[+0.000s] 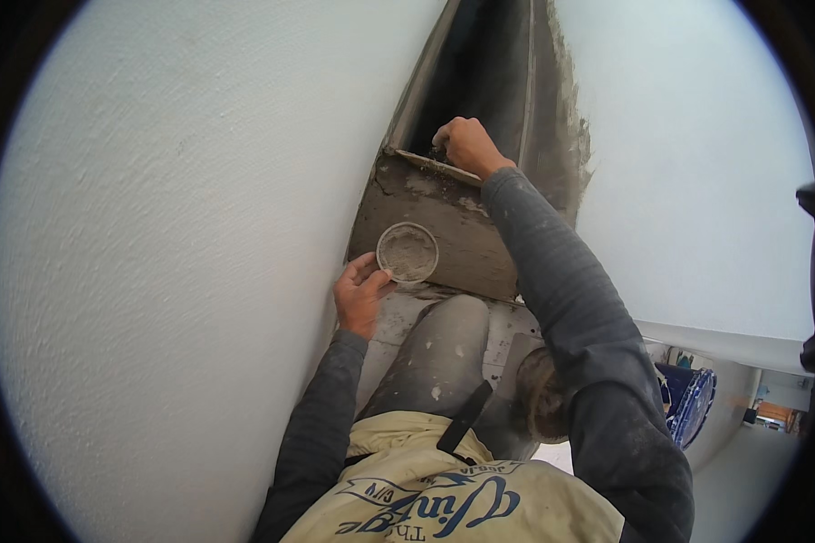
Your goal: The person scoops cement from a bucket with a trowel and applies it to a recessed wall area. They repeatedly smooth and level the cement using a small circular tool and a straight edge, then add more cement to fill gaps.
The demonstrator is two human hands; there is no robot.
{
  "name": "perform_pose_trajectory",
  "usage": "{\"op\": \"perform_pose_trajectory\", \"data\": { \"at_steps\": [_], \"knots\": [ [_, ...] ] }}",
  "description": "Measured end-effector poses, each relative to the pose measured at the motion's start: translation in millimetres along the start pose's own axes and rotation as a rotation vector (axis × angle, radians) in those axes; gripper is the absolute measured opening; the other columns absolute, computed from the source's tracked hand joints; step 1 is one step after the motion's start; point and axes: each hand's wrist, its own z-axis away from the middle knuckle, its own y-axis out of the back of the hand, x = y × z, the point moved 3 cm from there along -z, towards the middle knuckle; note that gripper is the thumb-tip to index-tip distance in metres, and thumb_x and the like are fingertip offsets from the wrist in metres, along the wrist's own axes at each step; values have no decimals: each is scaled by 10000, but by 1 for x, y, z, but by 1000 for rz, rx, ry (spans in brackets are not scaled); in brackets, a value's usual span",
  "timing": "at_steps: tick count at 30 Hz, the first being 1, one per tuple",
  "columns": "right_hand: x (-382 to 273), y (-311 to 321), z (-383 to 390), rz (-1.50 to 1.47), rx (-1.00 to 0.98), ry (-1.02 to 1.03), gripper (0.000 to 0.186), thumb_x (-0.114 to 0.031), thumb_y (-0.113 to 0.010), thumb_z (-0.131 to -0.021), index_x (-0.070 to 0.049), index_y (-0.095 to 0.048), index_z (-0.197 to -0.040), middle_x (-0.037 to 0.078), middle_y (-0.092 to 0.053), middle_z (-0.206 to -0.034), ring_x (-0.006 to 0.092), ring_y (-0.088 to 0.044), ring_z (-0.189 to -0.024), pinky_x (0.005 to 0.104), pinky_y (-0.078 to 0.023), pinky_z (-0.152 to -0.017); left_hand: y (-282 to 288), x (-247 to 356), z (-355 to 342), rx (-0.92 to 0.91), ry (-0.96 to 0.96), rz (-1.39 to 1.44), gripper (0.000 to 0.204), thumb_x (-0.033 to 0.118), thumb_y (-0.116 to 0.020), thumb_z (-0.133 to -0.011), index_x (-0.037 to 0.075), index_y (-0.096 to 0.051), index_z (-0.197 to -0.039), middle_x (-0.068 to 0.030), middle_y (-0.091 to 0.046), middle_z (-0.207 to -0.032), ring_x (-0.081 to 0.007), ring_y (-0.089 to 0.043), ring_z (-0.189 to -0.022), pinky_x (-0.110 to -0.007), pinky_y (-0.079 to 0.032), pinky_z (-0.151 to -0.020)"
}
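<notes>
My left hand [360,294] grips the rim of a small round cup [408,253], its thumb over the edge. Grey mortar lies inside the cup, which I see from above. My right hand [471,147] reaches out to the pale top edge [444,169] of a mortar-covered step [435,222]. Its fingers are curled together, and dark crumbs show just beneath them. What they hold, if anything, is hidden by the hand. The cup is held in front of the step's face, nearer to me than my right hand.
A white textured wall [154,271] rises close on the left, and another white wall [688,163] on the right. Behind the step is a dark recess [480,68]. A mortar-stained round container [541,395] stands by my leg. Farther right is a blue bucket [691,403].
</notes>
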Motion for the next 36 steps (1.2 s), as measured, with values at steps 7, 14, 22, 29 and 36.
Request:
{"op": "perform_pose_trajectory", "data": {
  "at_steps": [7, 14, 22, 29, 36],
  "knots": [
    [46, 17, 26, 189, -109, -67, 294, 76, -576, -771, -38, -758, -971, 212, -707, -987, 363, -685, -940, 401, -537, -880, 0, 1, 2, -21, -6, -18, 462, 33, -630, -867, -72, -483, -1293, -157, -611, -1153, -229, -642, -1007, -383, -580, -859],
    [55, 16, 26, 64, -59, -44, 313, 87, -558, -746, -37, -758, -953, 212, -707, -954, 366, -685, -926, 406, -539, -865, -1, 1, 3, -26, 8, -40, 476, 41, -640, -854, -75, -489, -1290, -166, -620, -1148, -233, -648, -997, -384, -575, -854],
    [62, 18, 26, 155, -28, -22, 231, 33, -627, -759, -83, -772, -895, 198, -717, -922, 361, -691, -912, 411, -563, -851, 2, -3, 0, -8, -15, -21, 480, 42, -662, -830, -81, -509, -1268, -175, -626, -1155, -245, -651, -1001, -408, -565, -869],
    [98, 24, 39, 410, -218, -165, 204, 19, -576, -811, 17, -709, -966, 271, -687, -982, 412, -671, -962, 447, -548, -870, 3, -3, 0, -3, -12, -5, 467, 40, -658, -831, -73, -517, -1262, -164, -634, -1142, -239, -653, -995, -409, -565, -871],
    [129, 24, 54, 454, -155, -266, 193, -24, -561, -856, 51, -673, -994, 300, -662, -1039, 437, -651, -1006, 463, -547, -863, 3, -3, 0, -17, -5, -4, 475, 39, -657, -832, -74, -509, -1269, -161, -634, -1138, -238, -653, -991, -408, -565, -868]
  ]
}}
